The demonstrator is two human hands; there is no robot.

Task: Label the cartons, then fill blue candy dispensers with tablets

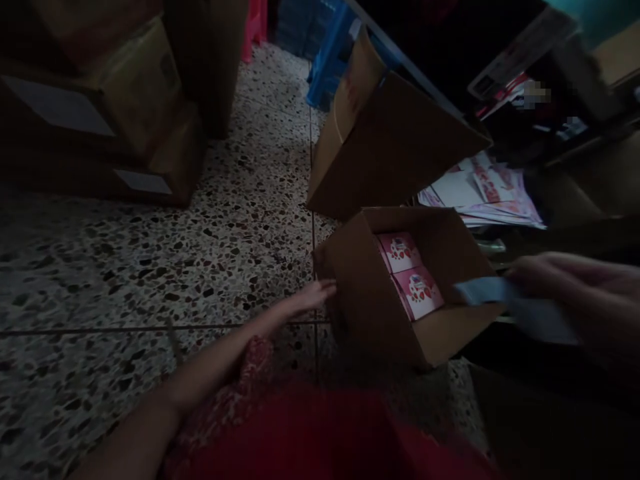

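An open cardboard box (360,293) stands on the floor in front of me. Pink and white printed small boxes (417,288) with red fruit pictures lie inside it, along its left side. My left hand (315,294) is at the box's outer left wall, its fingers stretched out and seemingly touching the cardboard. Over on the right, my right hand (565,283) is closed on a pale bluish flat piece (483,291), which reaches over the box's right edge. Motion blurs that hand and the piece, so its kind is unclear.
Behind the open box leans a larger cardboard carton (395,143). A pile of printed sheets (480,187) lies at the right, near dark shelving. Stacked cartons (135,100) stand at the upper left. A blue plastic stool (327,63) is at the back on the speckled floor (250,213).
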